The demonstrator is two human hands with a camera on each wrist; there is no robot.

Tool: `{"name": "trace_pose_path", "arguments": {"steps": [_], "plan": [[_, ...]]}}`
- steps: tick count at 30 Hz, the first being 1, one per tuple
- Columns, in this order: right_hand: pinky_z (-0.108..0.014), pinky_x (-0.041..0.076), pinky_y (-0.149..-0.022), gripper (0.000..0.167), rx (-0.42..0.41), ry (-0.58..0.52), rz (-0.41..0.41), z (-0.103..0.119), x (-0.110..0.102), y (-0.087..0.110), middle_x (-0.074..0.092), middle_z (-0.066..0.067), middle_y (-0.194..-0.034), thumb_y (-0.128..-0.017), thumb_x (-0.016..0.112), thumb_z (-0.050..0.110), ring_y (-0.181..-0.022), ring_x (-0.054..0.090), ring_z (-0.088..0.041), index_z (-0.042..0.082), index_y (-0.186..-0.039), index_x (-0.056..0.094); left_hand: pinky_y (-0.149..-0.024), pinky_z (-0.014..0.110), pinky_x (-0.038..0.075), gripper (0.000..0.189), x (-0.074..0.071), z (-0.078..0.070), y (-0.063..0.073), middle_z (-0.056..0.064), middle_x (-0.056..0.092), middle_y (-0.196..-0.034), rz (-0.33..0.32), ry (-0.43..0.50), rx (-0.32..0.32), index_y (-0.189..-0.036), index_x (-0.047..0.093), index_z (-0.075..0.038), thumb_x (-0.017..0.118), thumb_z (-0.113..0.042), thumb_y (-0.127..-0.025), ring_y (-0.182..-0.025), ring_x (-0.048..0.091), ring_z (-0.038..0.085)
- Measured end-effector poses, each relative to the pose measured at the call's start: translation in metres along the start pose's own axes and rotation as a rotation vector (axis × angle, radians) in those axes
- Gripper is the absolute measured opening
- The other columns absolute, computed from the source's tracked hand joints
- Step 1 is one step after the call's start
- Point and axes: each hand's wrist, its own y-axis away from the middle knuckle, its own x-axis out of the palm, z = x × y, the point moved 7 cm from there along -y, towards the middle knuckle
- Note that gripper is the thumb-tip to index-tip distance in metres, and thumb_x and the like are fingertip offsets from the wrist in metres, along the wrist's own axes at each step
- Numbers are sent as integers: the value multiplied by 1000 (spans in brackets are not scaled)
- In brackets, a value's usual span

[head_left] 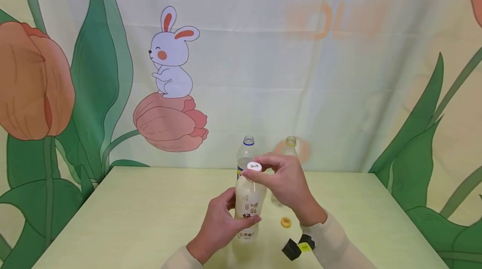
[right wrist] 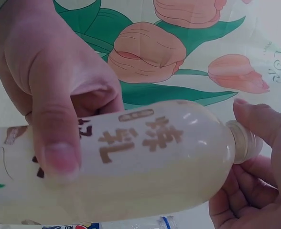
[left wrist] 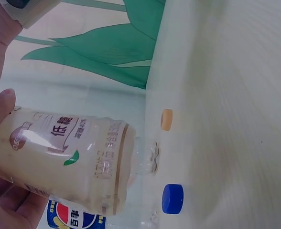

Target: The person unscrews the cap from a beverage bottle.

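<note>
A bottle of pale cream-coloured drink (head_left: 250,198) with printed characters is held up above the table, tilted a little. My left hand (head_left: 222,221) grips the lower half of its body, thumb across the front. At the top, my right hand (head_left: 288,181) pinches the white cap (head_left: 254,166) between thumb and fingers. In the right wrist view the cap (right wrist: 248,143) sits on the bottle's neck. The left wrist view shows the bottle's base (left wrist: 124,167) apart from the tabletop.
Behind the hands stand an uncapped bottle with a blue neck ring (head_left: 248,148) and another uncapped bottle with a yellow ring (head_left: 291,145). A yellow-orange cap (head_left: 285,222) lies on the table (head_left: 124,214), as does a blue cap (left wrist: 173,199). A printed cloth hangs behind.
</note>
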Motion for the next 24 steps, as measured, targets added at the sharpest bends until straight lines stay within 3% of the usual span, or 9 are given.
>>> {"name": "trace_pose_path", "arguments": {"steps": [13, 18, 24], "plan": [[-28, 59, -77, 17, -101, -151, 206, -3, 5, -9, 76, -4, -93, -82, 85, 5, -85, 69, -16, 4, -99, 80, -95, 28, 59, 54, -2, 1, -4, -4, 76, -110, 108, 103, 4, -121, 68, -19, 93, -21, -74, -98, 73, 14], [-27, 59, -78, 21, -135, -201, 323, -6, 7, -14, 75, -1, -94, -82, 83, 0, -86, 67, -15, -5, -101, 76, -96, 30, 58, 53, -1, 2, -6, -3, 76, -109, 168, 107, 15, -121, 68, -18, 93, -19, -74, -98, 74, 14], [-27, 57, -79, 24, -115, -267, 419, -12, 9, -18, 74, -3, -96, -82, 83, 1, -89, 66, -17, -9, -102, 74, -96, 29, 58, 54, 0, 5, -6, -3, 76, -111, 185, 106, 4, -121, 68, -18, 93, -19, -74, -99, 73, 14]]}}
